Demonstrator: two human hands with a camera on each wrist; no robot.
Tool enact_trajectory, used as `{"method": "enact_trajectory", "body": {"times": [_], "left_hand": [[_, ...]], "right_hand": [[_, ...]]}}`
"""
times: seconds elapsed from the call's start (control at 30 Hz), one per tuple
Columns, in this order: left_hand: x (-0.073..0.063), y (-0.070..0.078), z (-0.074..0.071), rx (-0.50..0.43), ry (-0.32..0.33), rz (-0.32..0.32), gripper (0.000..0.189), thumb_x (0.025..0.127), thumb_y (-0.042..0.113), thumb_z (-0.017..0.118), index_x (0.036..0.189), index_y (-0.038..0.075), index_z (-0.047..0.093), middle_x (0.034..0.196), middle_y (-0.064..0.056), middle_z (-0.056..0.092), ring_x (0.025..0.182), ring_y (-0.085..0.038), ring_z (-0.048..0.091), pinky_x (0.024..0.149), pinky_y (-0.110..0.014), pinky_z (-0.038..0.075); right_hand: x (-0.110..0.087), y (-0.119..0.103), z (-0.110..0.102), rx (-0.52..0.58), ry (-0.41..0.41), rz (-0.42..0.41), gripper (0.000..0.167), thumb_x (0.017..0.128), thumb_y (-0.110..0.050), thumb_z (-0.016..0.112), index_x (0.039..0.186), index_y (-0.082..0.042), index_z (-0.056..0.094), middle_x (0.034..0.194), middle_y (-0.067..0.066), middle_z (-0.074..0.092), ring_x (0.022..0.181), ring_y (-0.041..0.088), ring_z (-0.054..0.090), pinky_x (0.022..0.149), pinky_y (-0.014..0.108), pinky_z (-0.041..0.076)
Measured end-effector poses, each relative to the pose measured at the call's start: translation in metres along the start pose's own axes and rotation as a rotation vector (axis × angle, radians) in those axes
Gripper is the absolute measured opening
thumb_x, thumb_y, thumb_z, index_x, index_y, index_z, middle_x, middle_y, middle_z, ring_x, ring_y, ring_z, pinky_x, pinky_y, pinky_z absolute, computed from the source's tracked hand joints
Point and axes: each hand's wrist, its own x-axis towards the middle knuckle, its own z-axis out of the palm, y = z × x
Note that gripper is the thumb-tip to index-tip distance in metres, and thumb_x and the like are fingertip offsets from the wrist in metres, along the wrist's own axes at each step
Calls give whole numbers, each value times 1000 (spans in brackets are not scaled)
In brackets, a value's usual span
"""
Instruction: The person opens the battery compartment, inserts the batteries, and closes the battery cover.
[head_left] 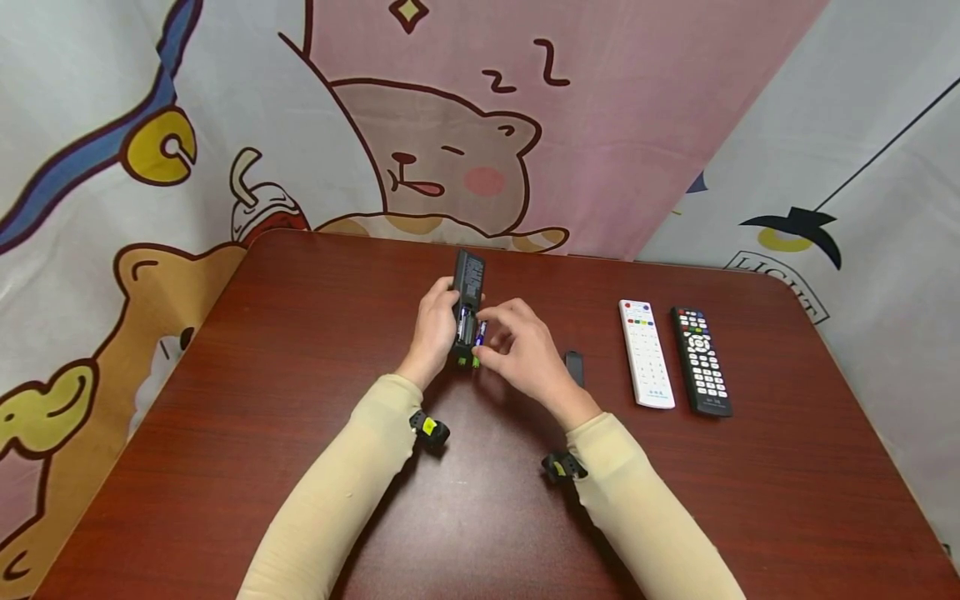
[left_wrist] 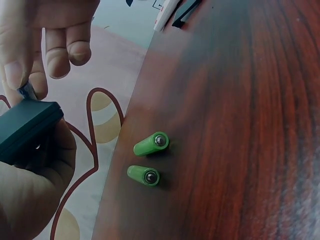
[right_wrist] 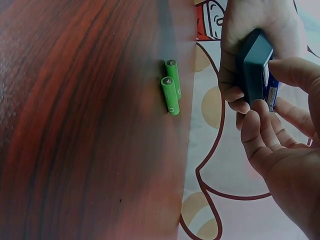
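Note:
My left hand (head_left: 436,327) grips a black remote control (head_left: 469,279), its back turned up and its battery compartment uncovered. Inside the compartment a battery (head_left: 464,323) shows. Between thumb and finger of my right hand (head_left: 522,347) is a blue battery (head_left: 481,333), held right beside the compartment; the right wrist view shows this blue battery (right_wrist: 272,93) at the remote's edge. Two green batteries lie on the table under the remote, one green battery (left_wrist: 151,143) next to the other green battery (left_wrist: 143,175) in the left wrist view.
A small black battery cover (head_left: 574,367) lies to the right of my right hand. Farther right are a white remote (head_left: 647,354) and another black remote (head_left: 701,362), buttons up. The brown table (head_left: 225,400) meets a cartoon-printed curtain (head_left: 600,125) at its far edge.

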Motion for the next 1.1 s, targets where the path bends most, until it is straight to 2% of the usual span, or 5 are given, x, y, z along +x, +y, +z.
{"method": "enact_trajectory", "body": {"times": [0.17,0.33,0.6,0.87,1.1], "left_hand": [[0,0,0,3,4,6,37,103,9,32,125,-3,59,117,-29,67,82,-19,64,71,-28,54],[0,-2,1,2,11,15,36,102,8,33,123,-4,60,114,-28,67,77,-17,63,68,-27,53],[1,-4,3,3,19,20,35,101,8,34,121,-5,60,112,-26,67,73,-15,60,66,-25,52],[3,-4,3,41,14,20,35,102,8,34,122,-4,61,114,-27,68,85,-19,63,74,-25,53],[2,-3,5,37,0,18,36,102,9,34,124,-4,60,115,-27,67,84,-19,62,73,-26,53]], "right_hand": [[0,-1,1,12,0,-21,44,82,-2,83,123,1,69,113,21,61,80,22,66,70,34,57],[0,0,3,17,1,-50,45,82,-2,83,124,2,68,114,17,62,80,21,67,70,30,56],[1,1,4,11,1,-75,42,82,-2,83,121,0,68,113,15,63,81,20,67,71,32,57],[1,1,5,22,2,-111,29,85,-2,81,112,-1,71,113,10,63,85,23,67,72,34,57],[1,1,4,5,0,-101,26,87,-3,81,111,-2,72,111,11,61,87,22,66,72,33,56]]}}
